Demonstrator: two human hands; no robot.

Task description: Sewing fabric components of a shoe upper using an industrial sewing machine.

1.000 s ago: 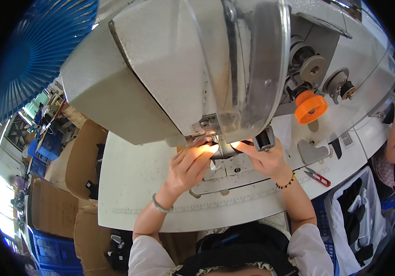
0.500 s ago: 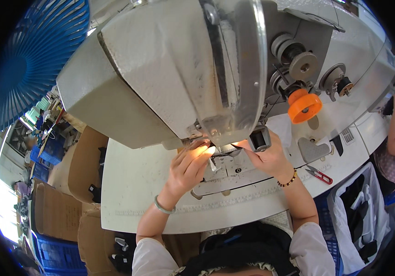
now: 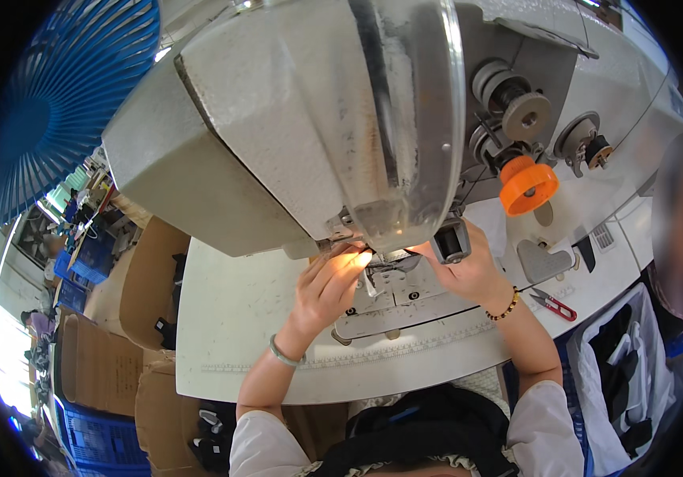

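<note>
Beneath the head of a large grey sewing machine (image 3: pixel 278 103), both of my hands work close to the needle area. My left hand (image 3: pixel 327 288) has its fingers bent and pressed together, the fingertips brightly lit by the machine's lamp. A small dark edge shows at those fingertips, too little to name. My right hand (image 3: pixel 475 274) is on the other side of the metal plate (image 3: pixel 393 298), its thumb pointing inward. A black and grey machine part (image 3: pixel 451 241) covers some of its fingers, and what they pinch is hidden.
Red-handled thread snips (image 3: pixel 554 304) lie on the white table (image 3: pixel 230 318) to the right. A ruler strip (image 3: pixel 278 362) runs along the near edge. An orange knob (image 3: pixel 528 185) juts from the machine. Cardboard boxes (image 3: pixel 103 366) stand left, a white bag (image 3: pixel 596 381) of dark pieces right.
My hands stay in nearly the same place; the right forearm has shifted slightly outward. The view has moved a little. A person at the far right now shows as a blur.
</note>
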